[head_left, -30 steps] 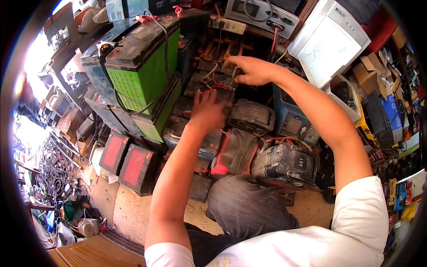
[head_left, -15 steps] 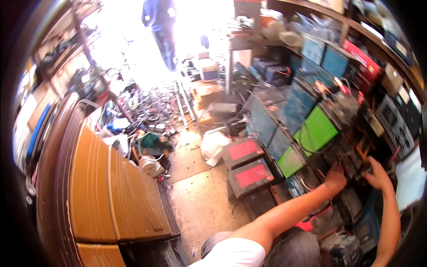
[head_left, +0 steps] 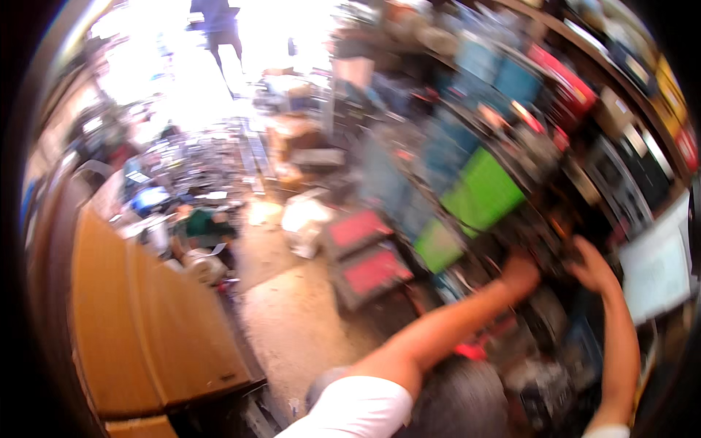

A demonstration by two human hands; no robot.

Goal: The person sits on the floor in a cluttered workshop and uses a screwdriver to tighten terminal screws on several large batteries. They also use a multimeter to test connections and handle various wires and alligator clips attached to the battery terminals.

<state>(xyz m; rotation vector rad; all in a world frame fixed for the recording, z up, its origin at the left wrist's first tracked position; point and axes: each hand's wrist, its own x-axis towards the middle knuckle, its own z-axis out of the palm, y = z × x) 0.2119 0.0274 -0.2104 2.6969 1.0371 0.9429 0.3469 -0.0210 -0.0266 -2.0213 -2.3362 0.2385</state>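
Note:
Both my arms reach to the right, into a dark, crowded spot beside stacked batteries. My left hand [head_left: 521, 271] is curled at a dark object [head_left: 549, 248], its fingertips lost in shadow and blur. Across from it, my right hand [head_left: 593, 267] bends its fingers around the other side of that dark thing, whose kind I cannot make out. Just beyond my left hand stands a battery with a bright green side [head_left: 483, 193]. Nearer the floor is a pale green one [head_left: 438, 244].
Two dark batteries with red tops [head_left: 376, 274] stand left of my arm. Blue batteries [head_left: 445, 146] are stacked farther off. Brown panelled furniture [head_left: 146, 314] lines the left. Cables and parts litter the floor [head_left: 197, 164]. A person [head_left: 217, 29] is by the bright opening.
The whole view has shifted and blurred, with the scene sliding left. My hands stay together at the same dark spot. The distant person's pose differs.

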